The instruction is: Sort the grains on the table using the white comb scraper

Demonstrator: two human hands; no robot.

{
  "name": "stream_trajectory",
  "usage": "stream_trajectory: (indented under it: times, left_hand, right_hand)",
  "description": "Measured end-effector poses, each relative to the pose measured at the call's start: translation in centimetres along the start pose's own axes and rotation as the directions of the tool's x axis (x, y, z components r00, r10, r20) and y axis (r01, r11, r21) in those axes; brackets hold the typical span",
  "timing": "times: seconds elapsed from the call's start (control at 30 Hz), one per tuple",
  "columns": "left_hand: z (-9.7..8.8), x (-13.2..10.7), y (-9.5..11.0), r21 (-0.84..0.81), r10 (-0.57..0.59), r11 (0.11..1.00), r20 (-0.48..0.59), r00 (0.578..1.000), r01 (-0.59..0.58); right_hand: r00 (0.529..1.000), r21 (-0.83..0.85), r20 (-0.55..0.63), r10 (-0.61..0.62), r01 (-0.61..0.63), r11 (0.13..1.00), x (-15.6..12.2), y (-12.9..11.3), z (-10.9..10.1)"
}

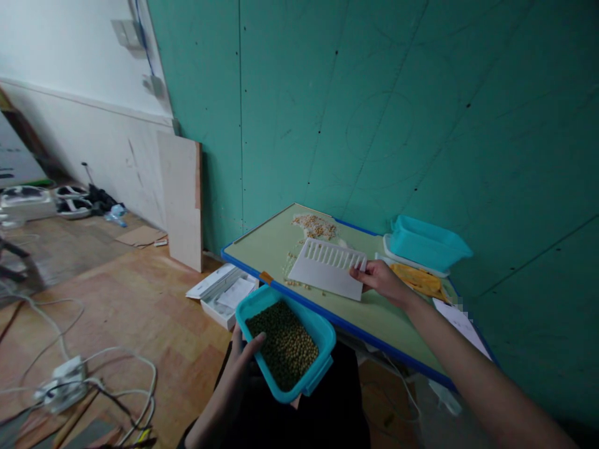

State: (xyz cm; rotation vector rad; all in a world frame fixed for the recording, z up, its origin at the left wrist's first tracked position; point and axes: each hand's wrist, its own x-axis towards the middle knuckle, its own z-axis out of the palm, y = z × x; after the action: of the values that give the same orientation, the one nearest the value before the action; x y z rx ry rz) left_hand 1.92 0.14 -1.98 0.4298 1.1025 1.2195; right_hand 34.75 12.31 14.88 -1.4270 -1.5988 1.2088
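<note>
The work looked partway along: the left hand clasped a tub of mixed beans before the tabletop, the right hand pinched a slotted board over it, and loose beans lay toward the tabletop's far edge.

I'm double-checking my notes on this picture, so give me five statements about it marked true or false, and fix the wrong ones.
1. The left hand holds a light-blue rectangular plastic container. True.
2. The container holds only dark green beans. False: round tan beans are in it too.
3. The right hand grips a flat white slotted board. True.
4. A second light-blue plastic tub sits on the floor. False: it is at the picture-right end of the pale green, blue-edged table.
5. A scattered patch of tan pieces lies on the table. True.
</note>
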Motion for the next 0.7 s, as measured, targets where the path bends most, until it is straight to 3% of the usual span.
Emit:
stream_trajectory:
  times: [0.17, 0.37, 0.53, 0.7]
  left_hand:
    - [0.8, -0.1, -0.8, 0.048, -0.035, 0.998, -0.025, 0.999, 0.036]
    - [1.3, -0.8, -0.8, 0.047, 0.01, 0.999, -0.032, 0.999, -0.009]
    - [2.0, -1.7, 0.0, 0.076, -0.041, 0.996, -0.006, 0.999, 0.041]
    - [2.5, -2.7, 0.8, 0.09, -0.057, 0.994, 0.007, 0.998, 0.056]
  right_hand:
    - [0.993, -0.026, -0.118, 0.009, -0.013, 1.0, -3.1, 0.9, -1.4]
    - [0.966, -0.125, -0.259, -0.018, -0.015, 0.992, -7.7, 2.2, -2.4]
    - [0.933, -0.372, -0.311, -0.181, 0.056, 0.927, -11.2, 2.8, -1.0]
    - [0.922, -0.448, -0.248, -0.297, 0.163, 0.879, -12.2, 2.4, 1.1]
